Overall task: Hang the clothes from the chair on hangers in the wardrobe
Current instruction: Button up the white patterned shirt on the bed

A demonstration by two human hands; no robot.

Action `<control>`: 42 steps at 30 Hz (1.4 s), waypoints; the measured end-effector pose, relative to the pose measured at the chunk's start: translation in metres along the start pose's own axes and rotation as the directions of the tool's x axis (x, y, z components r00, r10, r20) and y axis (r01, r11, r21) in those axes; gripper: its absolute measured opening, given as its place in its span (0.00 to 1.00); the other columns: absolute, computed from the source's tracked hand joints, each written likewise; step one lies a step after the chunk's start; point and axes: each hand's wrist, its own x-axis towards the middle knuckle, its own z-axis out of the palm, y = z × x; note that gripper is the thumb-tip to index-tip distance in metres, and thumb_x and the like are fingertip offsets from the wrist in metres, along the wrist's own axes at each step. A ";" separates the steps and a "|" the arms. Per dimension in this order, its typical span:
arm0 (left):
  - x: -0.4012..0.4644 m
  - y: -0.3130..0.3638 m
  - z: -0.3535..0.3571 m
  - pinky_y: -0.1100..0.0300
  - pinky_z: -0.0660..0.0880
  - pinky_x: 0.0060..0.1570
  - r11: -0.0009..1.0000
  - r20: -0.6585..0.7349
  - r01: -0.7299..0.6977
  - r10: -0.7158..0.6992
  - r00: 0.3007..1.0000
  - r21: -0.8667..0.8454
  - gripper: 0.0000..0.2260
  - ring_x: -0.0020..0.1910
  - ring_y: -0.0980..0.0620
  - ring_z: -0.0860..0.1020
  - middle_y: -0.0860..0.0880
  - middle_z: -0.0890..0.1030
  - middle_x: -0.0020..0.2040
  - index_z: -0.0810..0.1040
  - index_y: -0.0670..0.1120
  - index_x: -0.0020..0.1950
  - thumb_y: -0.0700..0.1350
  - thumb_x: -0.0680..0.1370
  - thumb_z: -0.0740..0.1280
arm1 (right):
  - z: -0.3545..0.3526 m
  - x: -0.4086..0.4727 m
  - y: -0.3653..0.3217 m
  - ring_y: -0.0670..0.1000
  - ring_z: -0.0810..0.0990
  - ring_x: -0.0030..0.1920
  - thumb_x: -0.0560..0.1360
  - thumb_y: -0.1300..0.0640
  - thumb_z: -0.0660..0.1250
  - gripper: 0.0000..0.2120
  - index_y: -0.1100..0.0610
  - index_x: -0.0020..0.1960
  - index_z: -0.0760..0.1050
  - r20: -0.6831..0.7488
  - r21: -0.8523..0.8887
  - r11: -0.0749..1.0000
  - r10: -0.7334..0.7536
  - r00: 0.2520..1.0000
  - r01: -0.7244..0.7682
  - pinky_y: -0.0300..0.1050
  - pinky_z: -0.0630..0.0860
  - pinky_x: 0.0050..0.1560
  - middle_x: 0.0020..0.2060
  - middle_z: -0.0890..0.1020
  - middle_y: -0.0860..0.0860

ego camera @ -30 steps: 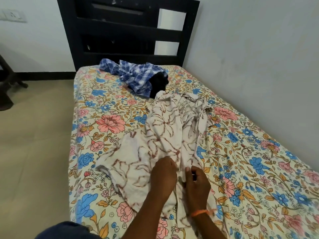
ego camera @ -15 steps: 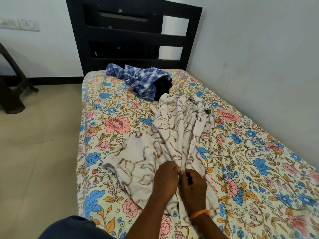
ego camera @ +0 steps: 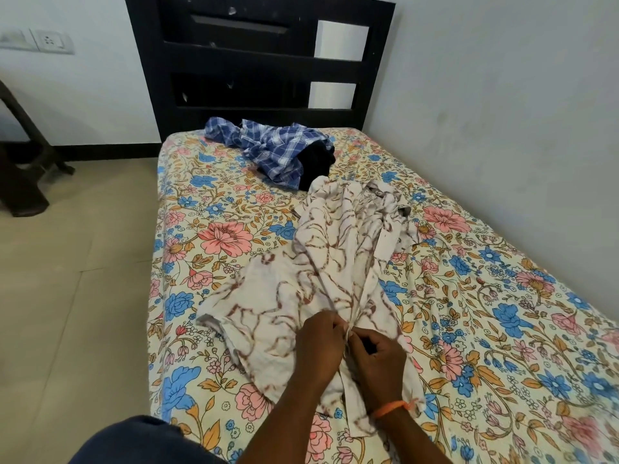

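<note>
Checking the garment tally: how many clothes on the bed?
3: white patterned shirt mid-bed under both hands, blue checked shirt near the headboard, black garment beside it. More may be hidden.

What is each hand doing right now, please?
Left hand: closed, pinching the front edge of the white patterned shirt.
Right hand: closed, pinching the same shirt's other front edge.

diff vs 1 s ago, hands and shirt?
The left hand and right hand closed together at the front edges of the white shirt: a second ago they lay apart on the cloth, now both pinch it at one spot, fingers nearly touching. The shirt stayed spread on the bed; the blue checked shirt and black garment did not move.
</note>
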 end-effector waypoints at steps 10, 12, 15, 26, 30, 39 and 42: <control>0.004 -0.006 -0.001 0.60 0.70 0.40 0.996 0.027 0.005 -0.003 1.000 -0.094 0.11 0.39 0.53 0.78 0.55 0.78 0.34 0.77 0.52 0.36 0.42 0.78 0.65 | -0.005 0.006 0.004 0.50 0.85 0.39 0.70 0.60 0.78 0.04 0.53 0.42 0.86 0.081 0.108 0.974 0.190 0.978 -0.198 0.53 0.82 0.47 0.35 0.86 0.48; 0.006 -0.008 -0.002 0.60 0.69 0.39 0.994 0.033 -0.001 0.005 0.999 -0.105 0.15 0.37 0.53 0.77 0.55 0.76 0.31 0.73 0.53 0.31 0.42 0.78 0.66 | -0.004 0.006 0.003 0.49 0.85 0.39 0.70 0.60 0.78 0.03 0.53 0.42 0.86 0.088 0.113 0.972 0.196 0.977 -0.206 0.52 0.82 0.47 0.35 0.86 0.48; 0.006 -0.006 -0.005 0.59 0.71 0.41 0.994 0.057 -0.006 0.012 0.998 -0.109 0.17 0.37 0.53 0.77 0.56 0.75 0.31 0.72 0.54 0.31 0.42 0.79 0.65 | -0.005 0.006 0.003 0.48 0.85 0.39 0.70 0.60 0.78 0.04 0.53 0.43 0.86 0.095 0.116 0.974 0.186 0.978 -0.197 0.50 0.82 0.46 0.36 0.87 0.48; 0.001 0.001 -0.005 0.53 0.75 0.41 0.995 0.045 0.014 -0.009 0.999 -0.098 0.10 0.37 0.49 0.79 0.50 0.79 0.34 0.77 0.44 0.36 0.42 0.77 0.64 | 0.000 0.004 0.007 0.47 0.84 0.38 0.70 0.61 0.77 0.07 0.49 0.42 0.85 0.061 0.040 0.988 0.144 0.988 -0.147 0.52 0.83 0.44 0.35 0.86 0.46; -0.001 0.004 -0.006 0.55 0.77 0.35 0.983 0.023 0.052 -0.048 0.999 -0.174 0.11 0.30 0.53 0.78 0.51 0.79 0.28 0.79 0.46 0.33 0.46 0.74 0.68 | 0.003 0.004 0.008 0.47 0.83 0.35 0.70 0.63 0.76 0.09 0.49 0.41 0.85 0.044 0.009 0.994 0.110 0.993 -0.110 0.55 0.82 0.41 0.33 0.85 0.46; 0.006 0.000 -0.005 0.61 0.70 0.31 0.981 0.023 0.057 -0.053 0.998 -0.185 0.14 0.27 0.55 0.73 0.51 0.75 0.25 0.77 0.45 0.27 0.41 0.74 0.69 | 0.003 0.004 0.010 0.47 0.82 0.35 0.69 0.63 0.78 0.07 0.51 0.40 0.85 0.042 -0.012 0.997 0.071 0.997 -0.070 0.54 0.82 0.40 0.32 0.84 0.44; 0.009 -0.003 -0.009 0.63 0.70 0.33 0.952 0.082 0.085 -0.064 0.995 -0.293 0.12 0.29 0.54 0.75 0.42 0.81 0.31 0.82 0.40 0.32 0.42 0.75 0.71 | 0.003 0.004 0.011 0.49 0.82 0.35 0.69 0.62 0.78 0.06 0.51 0.39 0.84 0.039 0.006 0.997 0.078 0.996 -0.078 0.55 0.81 0.40 0.32 0.84 0.45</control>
